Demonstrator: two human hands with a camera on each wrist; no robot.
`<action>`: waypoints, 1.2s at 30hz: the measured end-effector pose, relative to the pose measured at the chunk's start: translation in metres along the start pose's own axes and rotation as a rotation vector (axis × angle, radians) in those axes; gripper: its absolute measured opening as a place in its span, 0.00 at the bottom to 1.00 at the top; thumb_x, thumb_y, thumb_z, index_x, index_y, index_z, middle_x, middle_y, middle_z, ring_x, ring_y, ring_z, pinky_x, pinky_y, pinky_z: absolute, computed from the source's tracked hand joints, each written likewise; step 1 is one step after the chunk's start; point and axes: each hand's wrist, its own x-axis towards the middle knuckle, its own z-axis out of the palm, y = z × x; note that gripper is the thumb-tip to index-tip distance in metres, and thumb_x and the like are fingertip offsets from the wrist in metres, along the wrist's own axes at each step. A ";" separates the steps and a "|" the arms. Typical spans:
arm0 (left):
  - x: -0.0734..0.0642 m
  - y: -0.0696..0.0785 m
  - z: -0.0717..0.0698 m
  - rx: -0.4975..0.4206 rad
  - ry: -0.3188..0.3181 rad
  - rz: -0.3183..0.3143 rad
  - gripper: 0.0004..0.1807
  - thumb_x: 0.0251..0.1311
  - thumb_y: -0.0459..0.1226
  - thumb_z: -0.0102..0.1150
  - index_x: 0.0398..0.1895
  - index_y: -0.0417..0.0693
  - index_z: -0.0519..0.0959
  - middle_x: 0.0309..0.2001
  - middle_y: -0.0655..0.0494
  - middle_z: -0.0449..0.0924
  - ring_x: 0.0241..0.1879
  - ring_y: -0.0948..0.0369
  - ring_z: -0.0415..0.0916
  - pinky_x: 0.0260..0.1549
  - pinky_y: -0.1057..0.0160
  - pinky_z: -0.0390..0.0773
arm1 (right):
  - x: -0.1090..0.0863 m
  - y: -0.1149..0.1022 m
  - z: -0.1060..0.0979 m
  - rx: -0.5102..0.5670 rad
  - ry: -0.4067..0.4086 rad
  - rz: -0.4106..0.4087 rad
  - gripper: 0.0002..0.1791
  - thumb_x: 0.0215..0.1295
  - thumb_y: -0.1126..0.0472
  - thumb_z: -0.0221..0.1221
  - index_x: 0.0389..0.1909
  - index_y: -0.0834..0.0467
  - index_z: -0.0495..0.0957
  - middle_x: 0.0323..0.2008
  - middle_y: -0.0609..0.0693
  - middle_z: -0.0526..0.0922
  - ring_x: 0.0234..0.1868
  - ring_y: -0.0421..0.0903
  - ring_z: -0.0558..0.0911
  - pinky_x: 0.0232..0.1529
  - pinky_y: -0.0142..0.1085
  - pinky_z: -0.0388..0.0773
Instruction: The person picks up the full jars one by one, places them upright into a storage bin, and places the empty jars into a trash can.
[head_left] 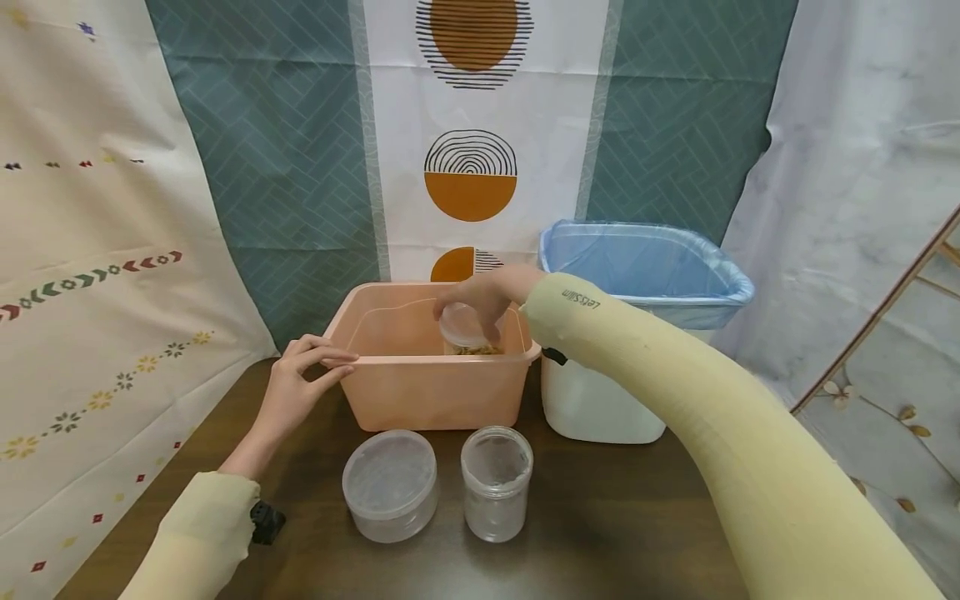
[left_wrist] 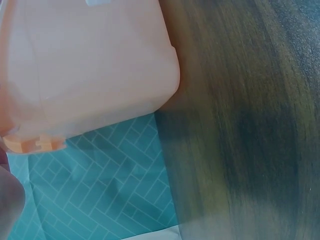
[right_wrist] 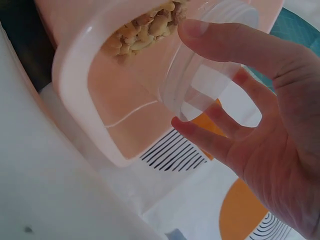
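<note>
My left hand (head_left: pixel 298 377) is at the left front corner of a peach plastic tub (head_left: pixel 435 392), its fingers over the rim and the thumb against the outside. Only a bit of that hand (left_wrist: pixel 10 197) shows in the left wrist view, near the tub's orange clip (left_wrist: pixel 37 144). Inside the tub, my right hand (head_left: pixel 487 293) grips a clear lidded jar (head_left: pixel 457 332) by its lid. Nuts (right_wrist: pixel 150 27) show through the jar's wall in the right wrist view. There the thumb and fingertips span the lid (right_wrist: pixel 192 75), and the jar looks tilted.
A wide, clear lidded container (head_left: pixel 392 475) and a taller clear jar (head_left: pixel 497 483) stand on the dark wooden table (head_left: pixel 600 517) before the tub. On the tub's right is a white bin (head_left: pixel 592 400) with a blue liner (head_left: pixel 645 258). Patterned cloth (head_left: pixel 292 150) hangs behind.
</note>
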 end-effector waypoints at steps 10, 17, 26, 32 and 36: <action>0.001 0.000 0.002 0.000 0.003 0.003 0.12 0.51 0.30 0.72 0.39 0.51 0.89 0.40 0.57 0.79 0.45 0.73 0.65 0.45 0.69 0.62 | 0.004 0.005 0.006 -0.006 -0.009 -0.004 0.51 0.47 0.70 0.73 0.68 0.37 0.60 0.75 0.45 0.56 0.68 0.47 0.62 0.69 0.48 0.67; 0.001 0.004 0.001 -0.001 0.007 -0.006 0.13 0.50 0.30 0.72 0.39 0.51 0.89 0.40 0.55 0.80 0.45 0.72 0.65 0.45 0.69 0.62 | 0.003 0.007 0.008 -0.037 0.006 -0.018 0.50 0.47 0.68 0.73 0.69 0.40 0.60 0.75 0.47 0.57 0.70 0.48 0.62 0.71 0.48 0.64; 0.000 0.008 0.004 0.008 0.033 0.007 0.13 0.47 0.24 0.71 0.38 0.42 0.88 0.40 0.48 0.80 0.44 0.70 0.65 0.45 0.72 0.60 | 0.003 0.010 0.011 -0.023 -0.004 0.020 0.51 0.46 0.66 0.75 0.70 0.38 0.60 0.75 0.46 0.59 0.69 0.48 0.63 0.71 0.49 0.65; 0.001 0.008 0.004 0.008 0.034 0.012 0.13 0.47 0.24 0.71 0.38 0.43 0.89 0.39 0.49 0.80 0.44 0.71 0.66 0.45 0.71 0.61 | 0.004 0.012 0.013 -0.002 -0.015 0.043 0.51 0.49 0.63 0.75 0.72 0.37 0.59 0.76 0.47 0.57 0.71 0.50 0.61 0.72 0.51 0.63; 0.001 0.007 0.003 0.000 0.025 -0.007 0.14 0.47 0.26 0.72 0.38 0.48 0.89 0.40 0.52 0.81 0.44 0.73 0.66 0.45 0.70 0.61 | 0.006 0.013 0.013 -0.047 -0.002 0.061 0.53 0.52 0.61 0.73 0.76 0.38 0.55 0.79 0.49 0.51 0.77 0.51 0.56 0.75 0.50 0.59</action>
